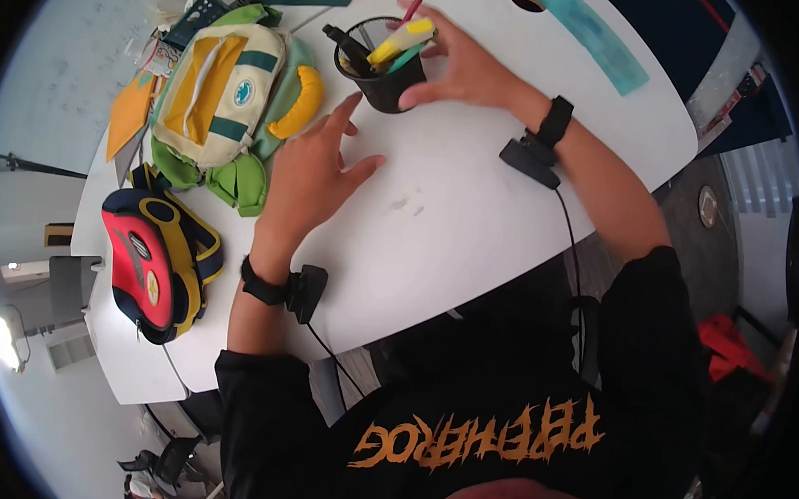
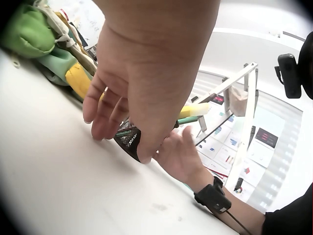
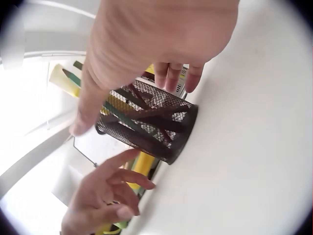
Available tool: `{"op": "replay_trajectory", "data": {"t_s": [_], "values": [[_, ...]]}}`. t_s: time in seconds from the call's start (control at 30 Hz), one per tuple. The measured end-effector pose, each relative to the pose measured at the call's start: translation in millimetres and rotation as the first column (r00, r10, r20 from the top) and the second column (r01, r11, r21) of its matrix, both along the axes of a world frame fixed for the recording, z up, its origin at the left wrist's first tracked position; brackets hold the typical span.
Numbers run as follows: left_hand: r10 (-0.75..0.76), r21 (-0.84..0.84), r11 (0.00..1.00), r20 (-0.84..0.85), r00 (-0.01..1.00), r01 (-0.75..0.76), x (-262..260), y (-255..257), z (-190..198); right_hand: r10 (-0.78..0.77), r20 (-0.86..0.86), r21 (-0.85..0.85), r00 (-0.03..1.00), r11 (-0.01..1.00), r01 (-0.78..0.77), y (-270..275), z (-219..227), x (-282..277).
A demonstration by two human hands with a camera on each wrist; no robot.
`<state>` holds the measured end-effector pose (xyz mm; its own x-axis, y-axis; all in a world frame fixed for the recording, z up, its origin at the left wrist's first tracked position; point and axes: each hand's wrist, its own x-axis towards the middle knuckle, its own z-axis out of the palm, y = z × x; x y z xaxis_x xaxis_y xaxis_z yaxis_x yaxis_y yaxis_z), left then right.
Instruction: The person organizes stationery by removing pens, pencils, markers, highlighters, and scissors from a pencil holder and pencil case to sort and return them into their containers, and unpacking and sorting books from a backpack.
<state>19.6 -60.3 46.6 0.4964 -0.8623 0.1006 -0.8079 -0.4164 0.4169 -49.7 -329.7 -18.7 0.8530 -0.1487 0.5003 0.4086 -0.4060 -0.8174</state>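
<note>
A black mesh pen cup (image 1: 390, 90) stands on the white table, seen in all three views. It holds a yellow highlighter (image 1: 403, 41), a black marker (image 1: 348, 49), a green pen (image 1: 406, 57) and a dark pink pencil (image 1: 415, 4). My right hand (image 1: 474, 70) is spread about the cup's right side, thumb near the front and fingers reaching behind. On the left, my left hand (image 1: 309, 170) has its fingers extended, the index fingertip right at the cup's lower side and the thumb held apart. The mesh shows more pens inside in the right wrist view.
Left of the cup lies a cream and green backpack (image 1: 219, 94) with a yellow banana-shaped piece (image 1: 301, 102). A red, navy and yellow bag (image 1: 149, 261) is nearer the left edge. A teal strip (image 1: 596, 40) lies at the far right. Cables hang from both wrist cameras.
</note>
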Motion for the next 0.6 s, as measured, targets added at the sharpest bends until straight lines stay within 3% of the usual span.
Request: {"op": "replay_trajectory", "data": {"t_s": [0.03,0.1,0.17,0.3,0.37,0.43,0.5,0.57,0.6], "values": [[-0.012,0.015,1.000,-0.002,1.000,0.012,1,0,-1,-0.054,-0.138,-0.118,0.989,0.992,0.037,2,2,-2],[-0.027,0.024,0.999,-0.008,1.000,0.027,2,-3,-1,-0.104,-0.183,-0.148,0.978,0.986,0.077,-1,5,-2],[-0.001,0.055,0.998,0.012,1.000,0.001,-1,-1,-1,-0.105,-0.345,-0.195,0.933,0.980,0.039,1,21,-8],[-0.011,0.050,0.999,-0.006,1.000,0.011,0,0,2,-0.214,-0.031,-0.208,0.976,0.957,0.203,-24,6,0],[-0.010,0.066,0.998,0.008,1.000,0.010,0,1,-2,-0.352,-0.019,-0.188,0.936,0.921,0.343,-35,10,-3],[-0.007,0.068,0.998,0.004,1.000,0.007,0,1,-1,-0.471,0.079,-0.339,0.879,0.816,0.468,-57,14,-2],[-0.002,0.069,0.998,0.014,1.000,0.001,0,5,1,-0.543,0.117,-0.320,0.832,0.772,0.549,-60,17,-7],[-0.008,0.067,0.998,0.010,1.000,0.007,1,3,1,-0.642,0.208,-0.473,0.738,0.595,0.650,-66,25,-9],[-0.013,0.062,0.998,0.011,1.000,0.013,3,1,1,-0.642,0.241,-0.466,0.728,0.581,0.667,-68,27,-9]]}}
